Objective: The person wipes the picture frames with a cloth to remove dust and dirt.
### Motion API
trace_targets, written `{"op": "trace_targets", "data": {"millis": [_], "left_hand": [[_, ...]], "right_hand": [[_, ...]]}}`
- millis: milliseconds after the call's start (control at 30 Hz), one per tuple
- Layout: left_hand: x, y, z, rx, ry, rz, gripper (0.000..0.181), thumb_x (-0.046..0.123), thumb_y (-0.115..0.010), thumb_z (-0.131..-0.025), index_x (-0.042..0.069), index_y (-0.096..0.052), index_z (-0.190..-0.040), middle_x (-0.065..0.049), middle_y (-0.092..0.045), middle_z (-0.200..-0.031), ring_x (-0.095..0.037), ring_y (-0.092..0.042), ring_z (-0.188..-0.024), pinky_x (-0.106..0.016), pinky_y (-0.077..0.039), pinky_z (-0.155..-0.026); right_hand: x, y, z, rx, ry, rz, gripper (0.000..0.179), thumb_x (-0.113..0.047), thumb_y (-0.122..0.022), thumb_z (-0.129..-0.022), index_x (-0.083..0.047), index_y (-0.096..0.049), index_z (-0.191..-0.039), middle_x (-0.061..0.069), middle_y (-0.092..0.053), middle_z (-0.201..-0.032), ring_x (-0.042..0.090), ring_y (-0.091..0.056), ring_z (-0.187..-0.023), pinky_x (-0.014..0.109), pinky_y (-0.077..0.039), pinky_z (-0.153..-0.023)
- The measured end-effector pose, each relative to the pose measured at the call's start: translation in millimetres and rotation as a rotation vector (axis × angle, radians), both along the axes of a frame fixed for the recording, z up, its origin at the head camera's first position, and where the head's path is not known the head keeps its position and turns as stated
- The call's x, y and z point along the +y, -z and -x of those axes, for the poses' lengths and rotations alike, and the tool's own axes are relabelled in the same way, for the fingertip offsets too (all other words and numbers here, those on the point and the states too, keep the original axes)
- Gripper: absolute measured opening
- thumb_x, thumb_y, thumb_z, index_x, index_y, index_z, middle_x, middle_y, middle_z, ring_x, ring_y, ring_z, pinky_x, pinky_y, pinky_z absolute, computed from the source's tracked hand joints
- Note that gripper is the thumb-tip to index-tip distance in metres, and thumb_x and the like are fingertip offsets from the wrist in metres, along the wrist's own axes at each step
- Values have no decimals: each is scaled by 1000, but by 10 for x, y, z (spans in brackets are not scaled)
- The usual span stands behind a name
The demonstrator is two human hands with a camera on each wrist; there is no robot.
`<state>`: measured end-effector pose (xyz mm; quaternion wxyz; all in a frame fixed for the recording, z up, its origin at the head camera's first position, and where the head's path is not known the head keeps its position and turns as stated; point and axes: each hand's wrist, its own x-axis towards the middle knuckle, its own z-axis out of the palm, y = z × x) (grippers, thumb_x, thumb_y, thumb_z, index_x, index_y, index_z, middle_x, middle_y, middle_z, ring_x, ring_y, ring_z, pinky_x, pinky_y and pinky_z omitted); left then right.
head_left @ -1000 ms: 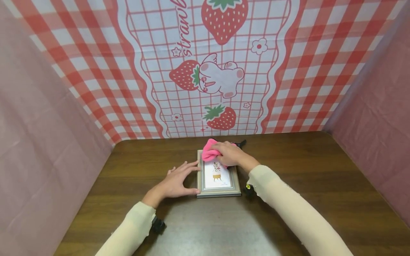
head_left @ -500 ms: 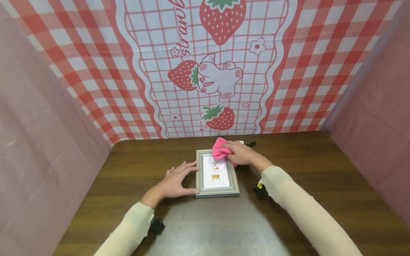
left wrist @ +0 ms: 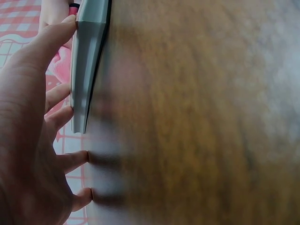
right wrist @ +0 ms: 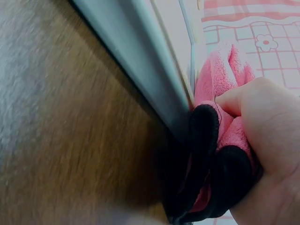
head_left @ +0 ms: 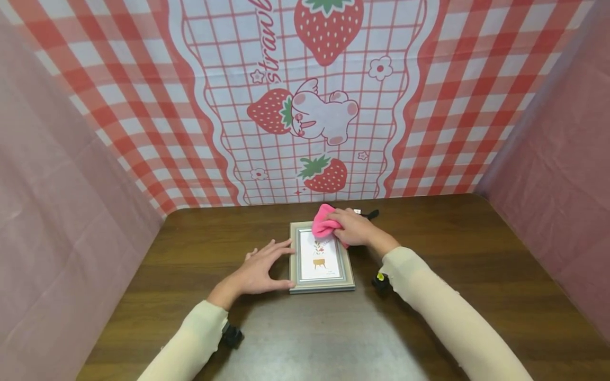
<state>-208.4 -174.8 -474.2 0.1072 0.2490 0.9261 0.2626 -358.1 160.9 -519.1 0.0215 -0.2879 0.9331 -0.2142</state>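
Note:
A picture frame (head_left: 322,286) with a potted-plant print lies flat on the table, its silvery side edge (left wrist: 86,65) close up in the left wrist view. My left hand (head_left: 254,272) is spread along its left side, thumb and some fingertips touching the edge, the other fingertips down on the wood. At the frame's upper right corner, my right hand (head_left: 355,227) grips a bunched pink cloth (head_left: 324,222). Black trim (right wrist: 205,129) borders the cloth in the right wrist view. The cloth covers that corner, and the fingers inside its folds are partly hidden.
The brown wooden table (head_left: 190,254) runs back to a red-and-white strawberry curtain (head_left: 314,111). Pink drapes (head_left: 553,137) hang at both sides. A black strap end with a white tag (head_left: 369,214) lies just beyond the right hand.
My right hand first slid right with the cloth across the frame's upper part, then shifted slightly back left. The left hand has kept its place at the frame's left edge.

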Motion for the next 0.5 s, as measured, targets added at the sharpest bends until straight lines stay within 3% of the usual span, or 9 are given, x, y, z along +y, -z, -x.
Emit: {"op": "trace_targets", "data": {"millis": [200,400,500], "left_hand": [[-14,6,15,1,0,2,82,63,-84,-94,30,-57,-164,3,-34,-188,-48,-23,-176,-89,-16,-130],[-12,19,18,-4,-4,0,82,63,-84,-94,31,-56,-164,4,-33,-188,-48,-23,-176,-90,-16,-129],[-4,17,12,-5,-3,-3,82,63,-84,-94,31,-56,-164,4,-33,-188,-48,-23,-176,-90,-16,-129]], "right_hand": [[-102,-127,-75,-27,-15,-2,50,-20,-66,-105,-16,-69,-155,10,-62,-168,39,-62,-139,63,-54,-116],[-171,36,69,20,-45,-25,54,-21,-64,-103,-19,-67,-157,10,-65,-164,41,-64,-144,64,-53,-120],[-249,31,71,22,-54,-20,52,-20,-64,-103,-18,-69,-155,9,-65,-164,43,-63,-148,65,-50,-124]]}}
